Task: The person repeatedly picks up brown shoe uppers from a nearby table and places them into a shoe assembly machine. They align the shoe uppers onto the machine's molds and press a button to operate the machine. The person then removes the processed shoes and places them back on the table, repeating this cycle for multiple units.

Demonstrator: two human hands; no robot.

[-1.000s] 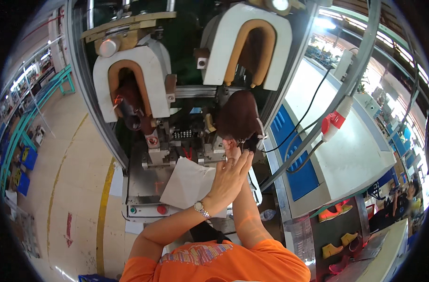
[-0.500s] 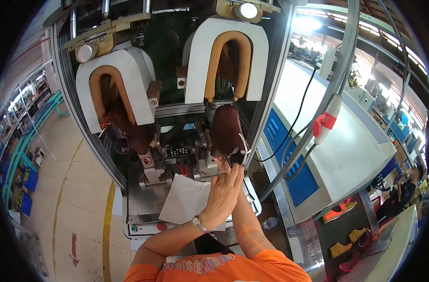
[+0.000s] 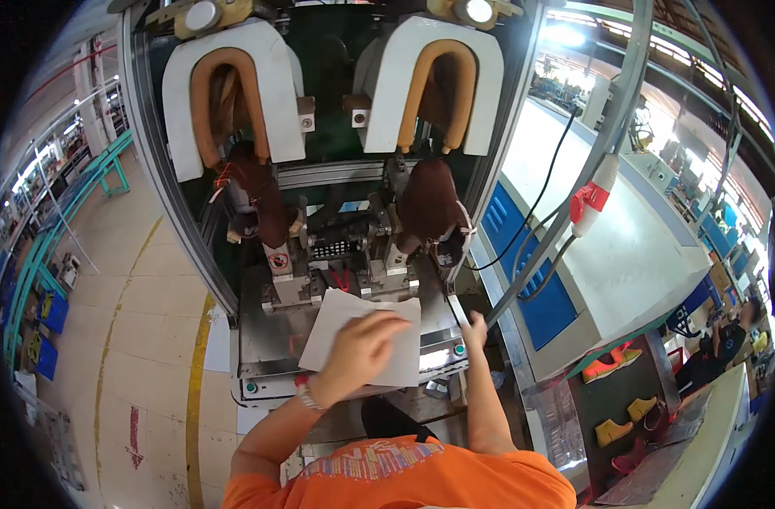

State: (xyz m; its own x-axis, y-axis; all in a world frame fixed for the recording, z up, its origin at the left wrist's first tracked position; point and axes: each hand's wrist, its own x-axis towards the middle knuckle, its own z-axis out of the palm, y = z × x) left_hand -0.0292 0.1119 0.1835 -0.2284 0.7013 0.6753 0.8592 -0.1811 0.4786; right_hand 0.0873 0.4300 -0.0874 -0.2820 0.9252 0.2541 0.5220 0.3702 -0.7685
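My left hand (image 3: 362, 346) hovers over a white sheet (image 3: 324, 332) on the machine's front table; its fingers are stretched to the right, a little blurred, with nothing in them. At the table's front right corner is my right hand (image 3: 475, 331), close to a green button (image 3: 459, 349); its thumb points up and its other fingers are mostly hidden. Beyond the hands, a dark brown shoe upper (image 3: 430, 199) with a white lace sits on the right-hand form. A second brown shoe upper (image 3: 264, 199), with orange-red thread, sits on the left-hand form.
Above the uppers hang two white U-shaped press heads with tan pads, left (image 3: 179, 110) and right (image 3: 489, 93). A metal post (image 3: 565, 220) with a red-and-white plug connector (image 3: 589, 204) rises at right, beside a white machine (image 3: 608, 280). Yellow and red shoes (image 3: 612, 430) stand lower right.
Both hands have left the right-hand upper: my left moved back over the sheet, my right to the table's front right corner. More of the left-hand upper shows below its press head.
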